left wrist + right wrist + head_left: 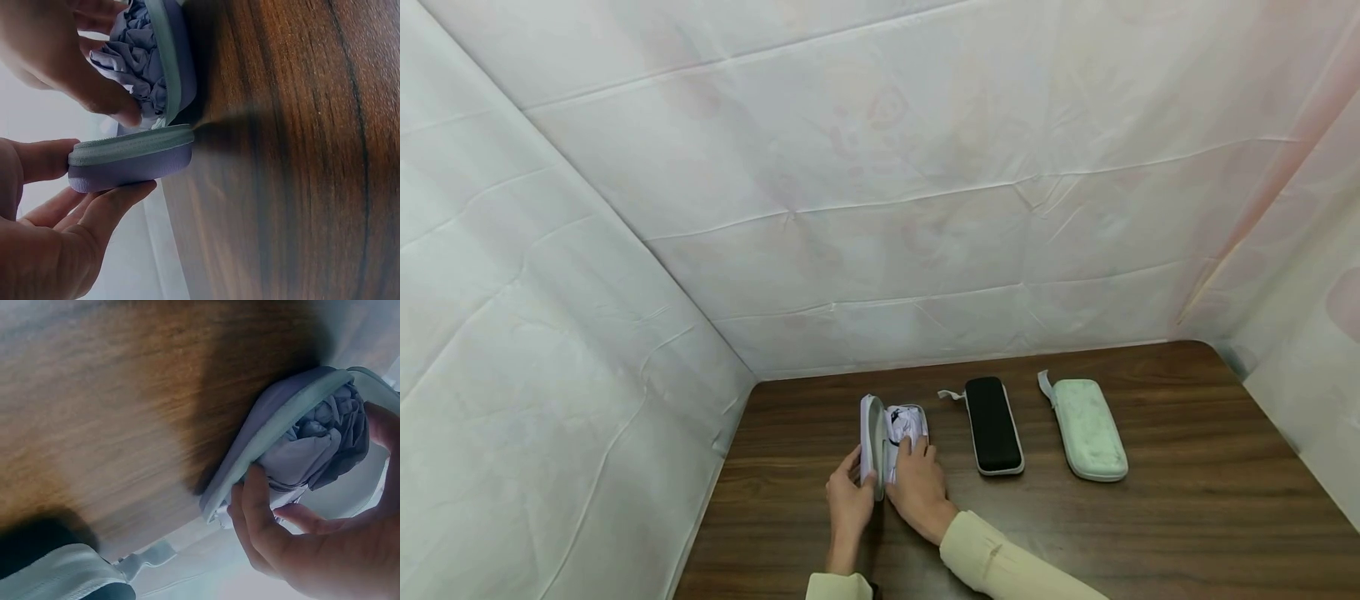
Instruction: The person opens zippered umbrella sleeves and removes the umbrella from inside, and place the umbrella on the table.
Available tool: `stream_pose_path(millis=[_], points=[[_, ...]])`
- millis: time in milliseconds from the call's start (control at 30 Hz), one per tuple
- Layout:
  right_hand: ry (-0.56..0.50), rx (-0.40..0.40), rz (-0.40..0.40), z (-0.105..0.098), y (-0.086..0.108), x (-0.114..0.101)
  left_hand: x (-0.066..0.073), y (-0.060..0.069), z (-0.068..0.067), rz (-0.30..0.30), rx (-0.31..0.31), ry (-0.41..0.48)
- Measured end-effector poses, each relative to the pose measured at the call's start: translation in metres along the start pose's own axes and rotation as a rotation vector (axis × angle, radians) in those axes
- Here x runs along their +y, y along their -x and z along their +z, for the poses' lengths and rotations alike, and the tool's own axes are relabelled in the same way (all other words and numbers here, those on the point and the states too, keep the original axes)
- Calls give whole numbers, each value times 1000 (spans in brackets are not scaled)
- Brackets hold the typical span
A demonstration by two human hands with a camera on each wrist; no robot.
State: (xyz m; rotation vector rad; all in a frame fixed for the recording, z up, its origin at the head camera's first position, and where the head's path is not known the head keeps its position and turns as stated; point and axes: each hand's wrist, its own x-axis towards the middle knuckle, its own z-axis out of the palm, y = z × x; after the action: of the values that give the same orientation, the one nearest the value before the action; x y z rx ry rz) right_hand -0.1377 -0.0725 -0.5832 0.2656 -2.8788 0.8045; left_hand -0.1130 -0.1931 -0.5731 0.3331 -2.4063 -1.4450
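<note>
A lavender zip case (pixel 867 442) stands open on the table, its lid raised on the left and crumpled lavender fabric (pixel 904 422) packed in its other half. My left hand (pixel 852 497) grips the lid; in the left wrist view the thumb is on the zipper edge (pixel 131 145) and the fingers lie along the outer shell. My right hand (pixel 919 486) is over the filled half, its fingers resting on the fabric and the case's rim. The right wrist view shows the fabric bundle (pixel 319 437) between thumb and fingers; how firmly they press is unclear.
Right of the lavender case lies a closed black case (pixel 992 425) with a pale strap. Farther right is a closed mint green case (pixel 1090 429), also strapped. The wooden table (pixel 790 517) meets pale hanging sheets (pixel 880 250) at its back and left edges.
</note>
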Motion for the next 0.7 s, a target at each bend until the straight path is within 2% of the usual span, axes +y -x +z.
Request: stream_pose_path(millis=[133, 400, 700], points=[[-5, -20, 1, -1, -1, -2, 0, 1, 0, 2, -1, 5], [-99, -40, 43, -3, -5, -5, -1, 0, 3, 7, 8, -9], [-184, -96, 127, -1, -11, -5, -4, 0, 2, 19, 0, 22]])
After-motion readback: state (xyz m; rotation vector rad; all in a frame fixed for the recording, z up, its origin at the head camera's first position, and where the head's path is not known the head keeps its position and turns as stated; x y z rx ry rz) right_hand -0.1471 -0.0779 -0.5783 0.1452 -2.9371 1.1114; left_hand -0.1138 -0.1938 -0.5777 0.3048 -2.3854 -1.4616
